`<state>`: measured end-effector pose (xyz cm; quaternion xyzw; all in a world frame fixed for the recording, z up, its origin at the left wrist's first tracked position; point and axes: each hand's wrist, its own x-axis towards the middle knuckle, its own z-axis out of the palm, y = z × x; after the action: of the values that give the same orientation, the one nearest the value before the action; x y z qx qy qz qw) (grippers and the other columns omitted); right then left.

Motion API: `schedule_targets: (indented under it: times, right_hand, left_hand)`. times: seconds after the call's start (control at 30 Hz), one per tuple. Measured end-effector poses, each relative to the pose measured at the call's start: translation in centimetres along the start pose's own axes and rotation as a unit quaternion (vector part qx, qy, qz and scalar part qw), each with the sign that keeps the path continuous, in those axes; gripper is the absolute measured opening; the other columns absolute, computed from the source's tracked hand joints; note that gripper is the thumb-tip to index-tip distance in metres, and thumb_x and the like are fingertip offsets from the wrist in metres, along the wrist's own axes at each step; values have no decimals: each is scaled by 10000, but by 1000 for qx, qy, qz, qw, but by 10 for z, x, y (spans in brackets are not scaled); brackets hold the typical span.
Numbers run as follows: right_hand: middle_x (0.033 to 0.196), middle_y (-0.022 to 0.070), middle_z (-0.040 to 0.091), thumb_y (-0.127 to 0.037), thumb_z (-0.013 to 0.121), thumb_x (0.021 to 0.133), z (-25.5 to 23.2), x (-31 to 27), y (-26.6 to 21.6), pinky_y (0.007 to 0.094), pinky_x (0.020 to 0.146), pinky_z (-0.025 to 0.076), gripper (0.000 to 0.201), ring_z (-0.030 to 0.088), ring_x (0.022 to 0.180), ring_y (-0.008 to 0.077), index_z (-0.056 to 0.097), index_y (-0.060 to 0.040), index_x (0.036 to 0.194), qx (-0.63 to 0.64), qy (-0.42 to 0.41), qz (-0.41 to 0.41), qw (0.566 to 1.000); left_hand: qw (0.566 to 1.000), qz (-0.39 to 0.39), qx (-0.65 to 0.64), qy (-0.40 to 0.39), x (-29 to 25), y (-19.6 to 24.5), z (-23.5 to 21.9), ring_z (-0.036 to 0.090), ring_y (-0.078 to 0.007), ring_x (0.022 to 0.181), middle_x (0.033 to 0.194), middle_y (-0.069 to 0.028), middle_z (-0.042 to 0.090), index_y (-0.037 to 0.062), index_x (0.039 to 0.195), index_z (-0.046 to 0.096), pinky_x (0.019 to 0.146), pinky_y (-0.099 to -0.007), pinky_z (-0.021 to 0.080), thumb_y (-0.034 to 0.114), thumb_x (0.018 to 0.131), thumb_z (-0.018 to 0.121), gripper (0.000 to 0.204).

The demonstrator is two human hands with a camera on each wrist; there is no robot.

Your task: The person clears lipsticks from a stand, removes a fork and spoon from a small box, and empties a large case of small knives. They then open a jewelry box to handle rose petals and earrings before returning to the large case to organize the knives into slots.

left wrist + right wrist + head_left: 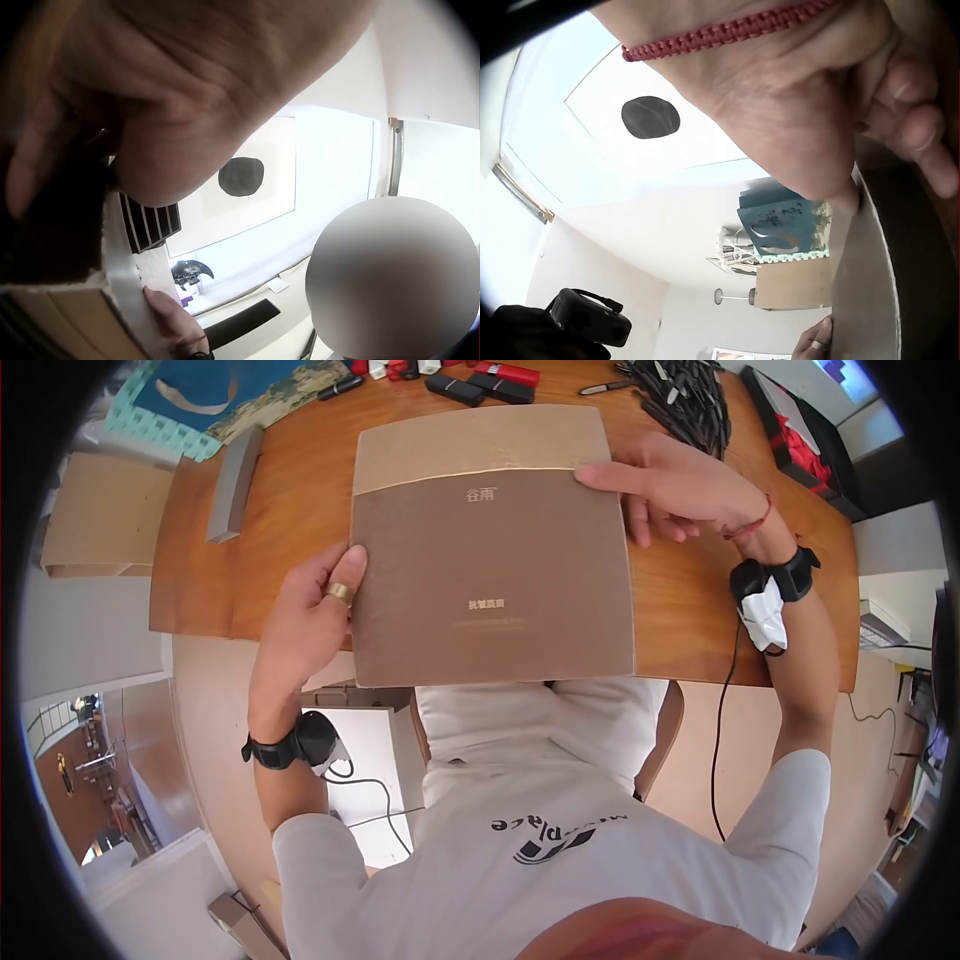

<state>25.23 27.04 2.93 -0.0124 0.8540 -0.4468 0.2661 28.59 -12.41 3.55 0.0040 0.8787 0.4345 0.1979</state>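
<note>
Head view: a flat brown box [492, 565] with a paler tan band along its far edge is held up over the near edge of a wooden table [290, 480], roughly centre frame, face toward the camera, two lines of small print on it. Left hand [312, 615] grips the box at its 9 o'clock edge: thumb, with a gold ring [340, 594], lies on the front face, remaining fingers are behind the box and hidden. Right hand [665, 485] holds the box at about 2 o'clock: thumb pressed flat on the front near the band, other fingers curled at the right edge; right wrist view shows them curled against the box's side. A red cord [755, 523] circles the right wrist. Left wrist view shows the box's white edge [124, 285] just below the palm; finger positions there cannot be told. On the table at 12 o'clock: black and red markers [480, 382]; at 1 o'clock a heap of black pens [690, 405]; at 10 o'clock a grey bar [233, 482], well apart from the box; at 11 o'clock a blue-green cloth [215, 395].
</note>
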Motion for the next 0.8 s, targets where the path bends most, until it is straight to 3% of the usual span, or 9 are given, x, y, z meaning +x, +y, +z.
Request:
schedule_targets:
  times: [0.1, 0.23, 0.4, 0.5, 0.53, 0.6, 0.67, 0.77, 0.8]
  right_hand:
    - [642, 124, 723, -606, 666, 1044, 1, 0, -8, 242, 369, 367, 687, 491, 367, 101, 797, 64, 970, -34, -13, 30, 999]
    - [762, 143, 774, -582, 653, 1060, 1, 7, 5, 238, 364, 375, 672, 498, 375, 97, 778, 74, 978, 44, -29, 20, 998]
    - [853, 123, 788, -537, 611, 1097, 1, 14, 13, 239, 333, 349, 647, 489, 372, 89, 774, 86, 1029, 135, -31, -8, 990]
    - [783, 72, 755, -473, 608, 1102, -20, 7, 3, 276, 437, 471, 556, 645, 532, 131, 769, 56, 1045, 161, -88, -40, 982]
    - [870, 142, 778, -477, 546, 1140, -30, 0, -12, 254, 412, 448, 552, 601, 500, 112, 709, 49, 1173, 184, -185, -11, 965]
    - [958, 211, 801, -481, 484, 1178, -26, 2, -13, 231, 387, 425, 562, 556, 467, 93, 649, 42, 1301, 212, -279, 14, 936]
    - [829, 236, 773, -645, 330, 1166, 2, 14, 3, 252, 296, 212, 758, 351, 339, 78, 687, 22, 1127, 209, -149, -40, 966]
    - [845, 235, 780, -651, 389, 1155, -1, 0, -6, 241, 314, 238, 719, 393, 358, 71, 681, -28, 946, 213, -108, -29, 971]
    - [845, 235, 780, -651, 389, 1155, 0, 2, -4, 241, 314, 238, 719, 393, 358, 71, 681, -28, 946, 213, -108, -29, 971]
  left_hand:
    - [996, -24, -76, 48, -3, 4, 6, 619, -59, 711, 907, 23, 689, 30, 1283, 701, 616, -261, 520, 421, 1157, 581, 428]
    - [968, -42, -249, -3, 6, -21, 0, 696, -98, 865, 1050, -20, 742, 21, 1358, 679, 719, -284, 566, 425, 1097, 649, 483]
    - [852, -106, -512, 28, -13, 10, 19, 727, -236, 1105, 1229, -111, 759, 31, 1342, 692, 979, -367, 574, 441, 1026, 694, 518]
    - [812, -80, -577, -36, 1, -7, 9, 731, -258, 1095, 1229, -115, 765, 42, 1333, 704, 999, -382, 568, 435, 1026, 692, 498]
    - [855, -36, -514, 60, 0, -10, 16, 740, -261, 1109, 1267, -118, 769, 39, 1334, 714, 996, -377, 580, 402, 1045, 674, 466]
    - [868, -1, -492, 74, 6, -26, 16, 744, -259, 1127, 1288, -122, 767, 33, 1336, 714, 1005, -371, 587, 381, 1056, 661, 449]
    - [877, 33, -469, 97, 4, -31, 14, 748, -257, 1145, 1308, -125, 766, 28, 1339, 714, 1014, -365, 593, 360, 1068, 648, 433]
    - [883, 49, -454, 109, 0, -28, 14, 750, -249, 1177, 1331, -121, 764, 33, 1350, 713, 1044, -348, 599, 331, 1077, 633, 412]
    - [864, 47, -499, 48, -1, -27, 11, 745, -248, 1189, 1333, -126, 761, 35, 1355, 710, 1044, -349, 598, 332, 1078, 629, 414]
